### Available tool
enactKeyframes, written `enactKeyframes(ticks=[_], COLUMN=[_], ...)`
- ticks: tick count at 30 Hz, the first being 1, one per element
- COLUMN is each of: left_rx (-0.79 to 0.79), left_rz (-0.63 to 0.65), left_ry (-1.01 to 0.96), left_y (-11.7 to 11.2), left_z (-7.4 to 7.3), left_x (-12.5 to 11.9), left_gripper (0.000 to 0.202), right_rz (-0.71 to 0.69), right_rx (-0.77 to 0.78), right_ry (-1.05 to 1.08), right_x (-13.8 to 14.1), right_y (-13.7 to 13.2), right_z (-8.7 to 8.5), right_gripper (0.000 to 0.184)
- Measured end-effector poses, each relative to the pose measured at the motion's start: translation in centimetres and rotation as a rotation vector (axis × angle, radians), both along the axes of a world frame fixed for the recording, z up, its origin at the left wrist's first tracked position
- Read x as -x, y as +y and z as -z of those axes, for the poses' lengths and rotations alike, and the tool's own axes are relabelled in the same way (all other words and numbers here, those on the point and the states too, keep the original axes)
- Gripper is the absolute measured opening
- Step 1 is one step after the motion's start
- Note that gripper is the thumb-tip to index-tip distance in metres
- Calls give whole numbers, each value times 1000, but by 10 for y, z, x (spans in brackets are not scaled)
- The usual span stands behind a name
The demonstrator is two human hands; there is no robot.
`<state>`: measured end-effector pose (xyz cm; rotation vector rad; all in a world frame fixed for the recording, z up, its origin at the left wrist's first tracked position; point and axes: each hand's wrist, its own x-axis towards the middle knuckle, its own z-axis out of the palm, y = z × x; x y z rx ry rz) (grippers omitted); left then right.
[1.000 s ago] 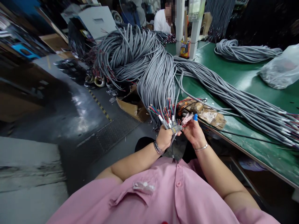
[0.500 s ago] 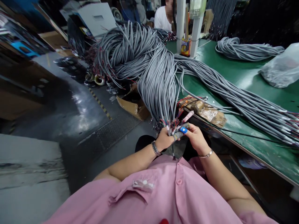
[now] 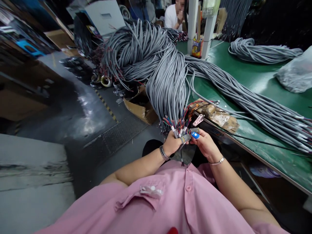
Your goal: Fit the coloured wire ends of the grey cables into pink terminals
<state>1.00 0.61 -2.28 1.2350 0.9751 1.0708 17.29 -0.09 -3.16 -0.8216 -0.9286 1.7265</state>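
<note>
My left hand (image 3: 172,143) is closed around several grey cable ends (image 3: 174,132) in front of my body. Thin coloured wires (image 3: 168,121) fan out of their white-banded tips. Grey covers sit on some of my fingers. Close beside it, my right hand (image 3: 206,144) is pinched, a blue cover (image 3: 195,135) on its thumb. Its fingertips meet right at the wire ends; what lies between them is too small to make out. From the held ends, a thick bundle of grey cables (image 3: 168,81) runs up onto the heap behind.
A pink clip (image 3: 198,120) is at the green table's (image 3: 262,76) edge, by a taped cardboard piece (image 3: 219,118). More grey cables (image 3: 234,86) stretch along the table. An open carton (image 3: 137,109) stands on the floor. Behind the table is a person in white (image 3: 172,16).
My right hand has shifted slightly away from my left, and the coloured wire ends show more openly. The pink clip appears turned differently. The whole view has shifted a little.
</note>
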Motion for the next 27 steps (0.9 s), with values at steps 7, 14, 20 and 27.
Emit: enactKeyframes(ticks=[7, 14, 20, 27], left_rx=[7, -17, -24, -18], left_rz=[-9, -88, -92, -108], left_ry=[21, 56, 25, -28], left_y=[-1, -2, -1, 0], left_z=[-1, 7, 6, 6], left_x=[-1, -1, 0, -1], left_gripper=[26, 32, 31, 31], right_rz=[95, 206, 188, 65], right_rx=[-16, 104, 89, 45], right_ry=[-115, -30, 5, 63], right_x=[8, 12, 14, 11], right_y=[1, -4, -6, -2], right_z=[-5, 6, 6, -2], right_gripper=[20, 23, 24, 26])
